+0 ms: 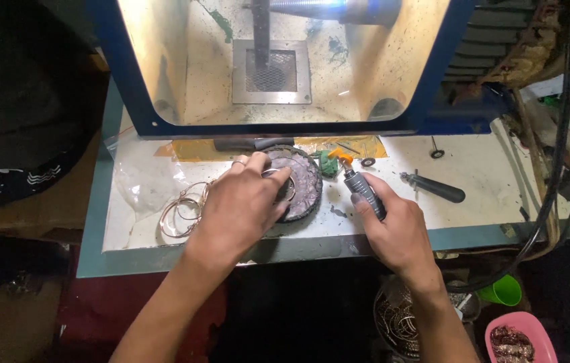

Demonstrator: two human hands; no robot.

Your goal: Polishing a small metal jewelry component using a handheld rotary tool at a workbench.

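So the left hand (241, 205) is curled down over a thin metal bangle (283, 183), fingers bent and pinching it against a round dark pad (303, 181) that sits near the front edge of the white bench top (479, 168). There's a ring on one of that hand's fingers too. The bangle is mostly hidden under the fingers, only a sliver of silver shows by the fingertips.

The right hand (392, 228) is wrapped tight around a dark ribbed rotary handpiece (364, 191), fist closed, with the orange tip (340, 156) angled up and left toward the pad's right edge. Can't tell if the tip is actually touching the pad or the bangle.

Just left of the left hand there's a loose bunch of coppery wire bangles (184, 210) lying partly on a clear plastic bag (144, 178), flat and crumpled, no visible label. A green lump (328, 163) sits right behind the pad, next to the orange tip. Further right on the bench lies a black-handled tool (436, 188), well apart from both hands, plus a couple of small bits with discs (436, 152).

Behind everything is a blue-framed hood (432, 81) with a lit cream-coloured inside and a square metal grille (271, 70).

Down below the bench on the right: a green cup (503, 290), a pink tub (523, 336) with brownish scraps in it, and a wire basket of more bangles (396, 319).
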